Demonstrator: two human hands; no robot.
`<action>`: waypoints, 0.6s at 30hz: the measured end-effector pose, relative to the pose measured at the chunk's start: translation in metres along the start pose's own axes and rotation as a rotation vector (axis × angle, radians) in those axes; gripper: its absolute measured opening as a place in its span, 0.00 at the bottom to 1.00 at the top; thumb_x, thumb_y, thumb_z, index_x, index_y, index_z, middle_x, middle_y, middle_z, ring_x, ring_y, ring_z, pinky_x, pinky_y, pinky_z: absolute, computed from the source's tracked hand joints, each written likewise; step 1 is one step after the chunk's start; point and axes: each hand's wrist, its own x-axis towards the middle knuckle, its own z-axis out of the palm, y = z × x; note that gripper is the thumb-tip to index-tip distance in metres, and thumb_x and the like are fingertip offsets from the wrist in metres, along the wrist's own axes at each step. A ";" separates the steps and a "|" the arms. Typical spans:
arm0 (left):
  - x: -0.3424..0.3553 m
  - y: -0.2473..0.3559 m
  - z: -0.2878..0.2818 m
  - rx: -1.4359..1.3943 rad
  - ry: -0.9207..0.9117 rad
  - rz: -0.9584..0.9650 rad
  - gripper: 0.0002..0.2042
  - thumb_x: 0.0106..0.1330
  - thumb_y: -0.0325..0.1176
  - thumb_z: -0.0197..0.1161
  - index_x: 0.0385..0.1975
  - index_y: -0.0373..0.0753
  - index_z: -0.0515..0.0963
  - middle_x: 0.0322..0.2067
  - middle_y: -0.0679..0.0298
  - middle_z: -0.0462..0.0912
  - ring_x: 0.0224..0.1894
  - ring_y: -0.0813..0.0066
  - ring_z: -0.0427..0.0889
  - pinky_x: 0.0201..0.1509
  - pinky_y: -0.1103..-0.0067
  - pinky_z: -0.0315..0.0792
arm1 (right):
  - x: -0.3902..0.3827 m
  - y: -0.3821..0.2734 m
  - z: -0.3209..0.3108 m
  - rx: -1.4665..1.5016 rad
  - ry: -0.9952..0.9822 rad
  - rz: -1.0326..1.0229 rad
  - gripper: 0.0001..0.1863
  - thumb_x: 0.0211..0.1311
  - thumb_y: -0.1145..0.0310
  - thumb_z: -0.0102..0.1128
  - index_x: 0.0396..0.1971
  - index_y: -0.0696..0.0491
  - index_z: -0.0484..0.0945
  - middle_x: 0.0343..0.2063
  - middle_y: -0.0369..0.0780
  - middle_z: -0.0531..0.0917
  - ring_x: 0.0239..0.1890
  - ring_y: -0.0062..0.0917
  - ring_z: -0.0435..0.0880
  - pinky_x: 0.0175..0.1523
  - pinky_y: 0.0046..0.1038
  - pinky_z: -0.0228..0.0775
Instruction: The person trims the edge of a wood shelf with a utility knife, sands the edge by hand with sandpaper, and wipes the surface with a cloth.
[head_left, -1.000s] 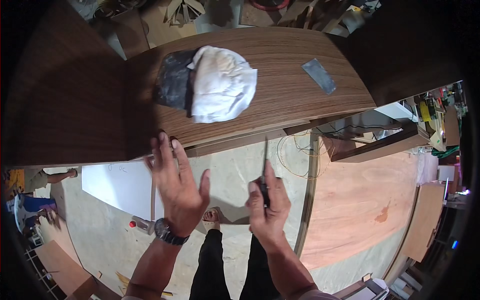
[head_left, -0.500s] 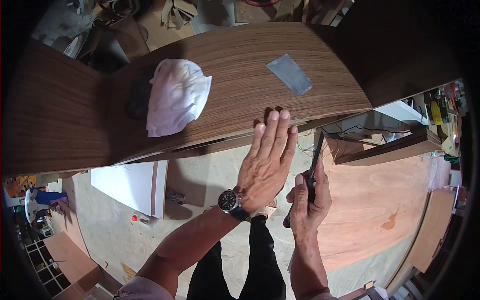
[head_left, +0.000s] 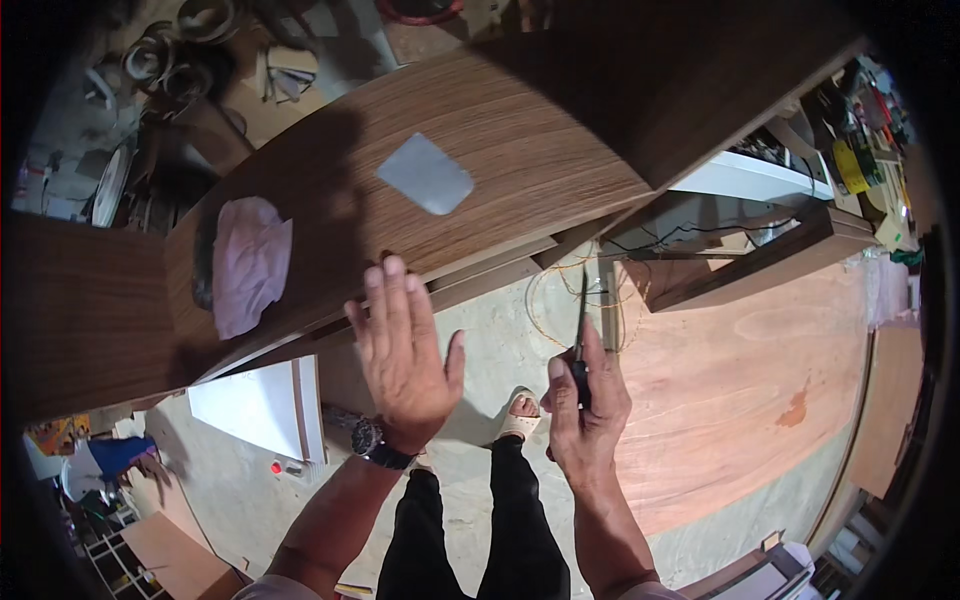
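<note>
My left hand is open, its fingers stretched out. The fingertips reach the near edge of a brown wood-grain panel; whether they press on it I cannot tell. My right hand is closed round the black handle of a narrow tool with a long dark blade. Its blade points away from me, below the panel's edge and apart from it. A grey rectangular metal plate lies flat on the panel beyond my left fingertips. Farther left, a crumpled pale cloth rests against a dark object.
Dark upright boards stand at the panel's left end and right end. Thin cords hang beyond the tool. A pinkish plywood sheet lies at right, and a white board stands at left. Coiled strips and offcuts lie beyond.
The view has shifted, so the panel, cloth and plate appear farther left. My left hand has moved left along the edge, away from my right hand, which still holds the tool.
</note>
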 end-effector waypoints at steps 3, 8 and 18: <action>0.028 0.034 0.013 -0.063 -0.071 0.039 0.45 0.66 0.38 0.67 0.77 0.28 0.49 0.78 0.40 0.46 0.81 0.40 0.42 0.79 0.43 0.37 | 0.011 -0.003 -0.014 -0.048 -0.009 -0.055 0.30 0.64 0.83 0.64 0.68 0.58 0.73 0.31 0.41 0.78 0.30 0.23 0.77 0.39 0.24 0.73; 0.069 0.089 0.039 -0.097 -0.104 0.146 0.45 0.63 0.37 0.69 0.76 0.28 0.51 0.77 0.36 0.44 0.80 0.34 0.41 0.79 0.43 0.38 | 0.022 0.016 -0.049 -0.010 0.045 0.058 0.30 0.65 0.82 0.64 0.68 0.58 0.74 0.31 0.41 0.78 0.30 0.22 0.76 0.37 0.23 0.72; 0.115 0.134 0.060 -0.046 -0.163 0.349 0.32 0.63 0.38 0.66 0.67 0.31 0.70 0.77 0.36 0.47 0.79 0.32 0.44 0.80 0.47 0.40 | 0.055 0.031 -0.083 -0.030 0.015 -0.018 0.29 0.66 0.83 0.63 0.68 0.57 0.73 0.35 0.43 0.78 0.31 0.25 0.81 0.33 0.30 0.77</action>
